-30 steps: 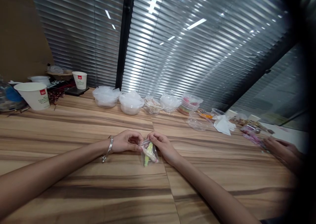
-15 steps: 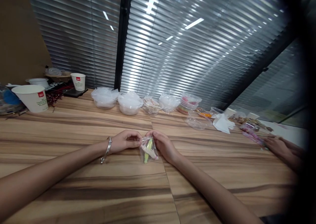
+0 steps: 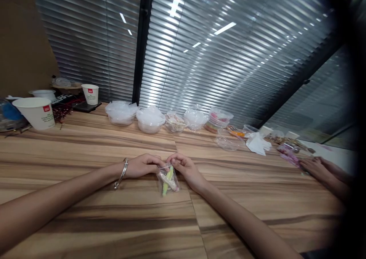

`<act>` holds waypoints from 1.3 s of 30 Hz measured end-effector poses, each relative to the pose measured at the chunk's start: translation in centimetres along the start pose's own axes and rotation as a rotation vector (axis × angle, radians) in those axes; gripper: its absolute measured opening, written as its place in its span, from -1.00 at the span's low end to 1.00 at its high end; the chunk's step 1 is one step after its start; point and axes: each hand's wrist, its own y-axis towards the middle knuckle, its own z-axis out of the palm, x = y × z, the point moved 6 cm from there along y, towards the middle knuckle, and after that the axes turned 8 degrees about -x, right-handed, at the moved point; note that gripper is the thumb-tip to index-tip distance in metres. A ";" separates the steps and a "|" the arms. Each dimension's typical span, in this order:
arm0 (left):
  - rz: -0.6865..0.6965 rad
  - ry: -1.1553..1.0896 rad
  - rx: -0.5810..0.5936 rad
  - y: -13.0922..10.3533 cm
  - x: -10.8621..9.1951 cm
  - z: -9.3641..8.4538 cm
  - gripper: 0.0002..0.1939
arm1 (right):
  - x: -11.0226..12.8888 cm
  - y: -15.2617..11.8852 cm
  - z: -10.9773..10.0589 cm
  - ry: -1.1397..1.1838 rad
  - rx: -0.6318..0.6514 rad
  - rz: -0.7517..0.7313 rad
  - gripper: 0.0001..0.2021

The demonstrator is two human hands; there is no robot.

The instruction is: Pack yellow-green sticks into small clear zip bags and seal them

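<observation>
A small clear plastic bag (image 3: 168,183) hangs between my hands just over the wooden table (image 3: 120,213). Inside it lie a yellow-green strip and a whitish piece with a pink end, crossing each other; their kind is too small to tell. My left hand (image 3: 145,165), with a silver bangle (image 3: 122,173) at the wrist, pinches the bag's top left corner. At the upper right edge of the bag, my right hand (image 3: 187,170) is closed with thumb and fingers on the plastic. The bag's top edge is partly hidden by my fingers.
Plastic tubs (image 3: 150,120) line the back below the blinds. Paper cups (image 3: 36,112) stand at the left. A clear lid (image 3: 228,140) and white tissue (image 3: 258,143) lie right of centre. Another person's hands (image 3: 323,171) work at the far right beside pink material (image 3: 288,156).
My hands and the bag have shifted slightly down and left, and the bag's contents have turned a little. The other person's hands have moved slightly left.
</observation>
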 end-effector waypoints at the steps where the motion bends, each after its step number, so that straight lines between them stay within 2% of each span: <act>1: -0.005 0.001 0.013 0.0 0.0 0.0 -0.73 | 0.0 0.0 0.0 -0.013 0.002 -0.010 -0.77; 5: -0.013 -0.027 0.052 -0.2 -0.1 0.2 -0.71 | 0.1 0.0 0.0 -0.057 0.012 -0.027 -0.76; 7: -0.019 -0.042 0.034 -0.2 0.0 0.2 -0.73 | 0.1 0.0 0.0 -0.059 -0.002 -0.020 -0.77; 10: -0.037 -0.089 -0.069 0.0 0.2 -0.4 -0.77 | 0.3 0.0 -0.1 -0.018 -0.038 -0.001 -0.79; 13: -0.072 -0.164 -0.185 0.0 0.2 -1.0 -0.80 | 0.5 -0.1 0.3 0.054 -0.025 0.012 -0.72; 15: -0.091 -0.200 -0.208 0.0 0.1 -1.2 -0.80 | 0.5 -0.2 0.3 0.087 -0.024 0.017 -0.68; 22: -0.080 -0.313 -0.125 -0.2 0.0 -0.5 -0.81 | 0.2 -0.3 0.0 0.108 -0.092 0.065 -0.66; 26: -0.059 -0.341 -0.083 -0.1 0.2 -0.2 -0.77 | 0.4 -0.4 0.3 0.124 -0.089 0.076 -0.66; 33: 0.017 -0.205 -0.060 -0.1 0.0 -0.5 -0.79 | 0.5 -0.5 0.6 0.136 -0.063 0.075 -0.64; 39: -0.002 -0.240 -0.096 -0.2 -0.3 -0.5 -0.80 | 0.4 -0.4 0.6 0.131 -0.054 0.037 -0.71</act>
